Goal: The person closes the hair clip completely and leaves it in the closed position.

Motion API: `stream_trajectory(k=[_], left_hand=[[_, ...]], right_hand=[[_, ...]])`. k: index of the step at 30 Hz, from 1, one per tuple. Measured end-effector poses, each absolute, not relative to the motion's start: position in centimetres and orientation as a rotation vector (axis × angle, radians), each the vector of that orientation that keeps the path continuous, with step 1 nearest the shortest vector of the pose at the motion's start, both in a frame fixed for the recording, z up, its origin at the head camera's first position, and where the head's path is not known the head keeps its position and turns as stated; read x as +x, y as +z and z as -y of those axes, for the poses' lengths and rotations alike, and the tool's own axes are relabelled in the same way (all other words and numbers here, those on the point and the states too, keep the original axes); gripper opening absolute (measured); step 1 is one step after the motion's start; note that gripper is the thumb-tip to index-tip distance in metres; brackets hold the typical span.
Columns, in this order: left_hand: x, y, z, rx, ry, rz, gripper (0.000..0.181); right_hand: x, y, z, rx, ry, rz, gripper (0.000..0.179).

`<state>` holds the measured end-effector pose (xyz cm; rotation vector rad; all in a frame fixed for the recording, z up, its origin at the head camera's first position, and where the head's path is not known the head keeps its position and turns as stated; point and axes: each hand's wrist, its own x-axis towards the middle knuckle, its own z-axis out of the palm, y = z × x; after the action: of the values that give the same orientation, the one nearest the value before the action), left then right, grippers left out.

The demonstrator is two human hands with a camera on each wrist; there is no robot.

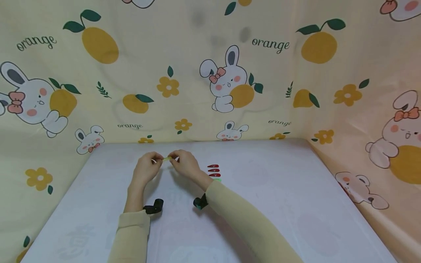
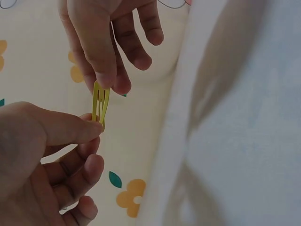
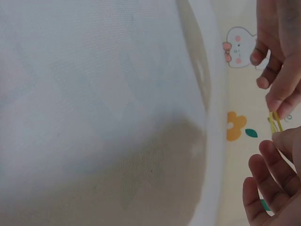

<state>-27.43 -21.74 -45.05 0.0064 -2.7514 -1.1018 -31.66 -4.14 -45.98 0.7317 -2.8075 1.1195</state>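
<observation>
A yellow snap hair clip [image 2: 100, 103] is stretched between both hands above the far part of the table. My left hand [image 1: 147, 168] pinches one end between thumb and index finger, its other fingers loosely bent. At the opposite end, my right hand [image 1: 186, 164] pinches the clip with thumb and fingertips. Slim slots show along the clip's middle in the left wrist view, while its two ends are covered by fingertips. Beyond the right wrist, three red hair clips [image 1: 213, 170] lie in a column on the table, with a green piece [image 1: 217, 179] below them, partly hidden by the sleeve.
The table has a white cover [image 1: 279, 204]. A cream cloth [image 1: 184, 44] printed with rabbits and oranges hangs behind it and along its sides. Black wrist cameras [image 1: 154, 206] are strapped at both cuffs.
</observation>
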Motion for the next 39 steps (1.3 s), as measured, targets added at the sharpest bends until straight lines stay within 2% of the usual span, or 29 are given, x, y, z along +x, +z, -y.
stream_trajectory(k=[15,39], left_hand=[[-26.9,-43.2,20.0,-0.081,-1.035,2.674,0.018],[-25.1,-40.8,14.3,-0.306,-0.956,2.472,0.012]], right_hand=[[-30.7,-45.1,2.8,0.714,1.261,2.577,0.017],[-28.8,-43.2,-2.9,0.647,1.494,2.22,0.013]])
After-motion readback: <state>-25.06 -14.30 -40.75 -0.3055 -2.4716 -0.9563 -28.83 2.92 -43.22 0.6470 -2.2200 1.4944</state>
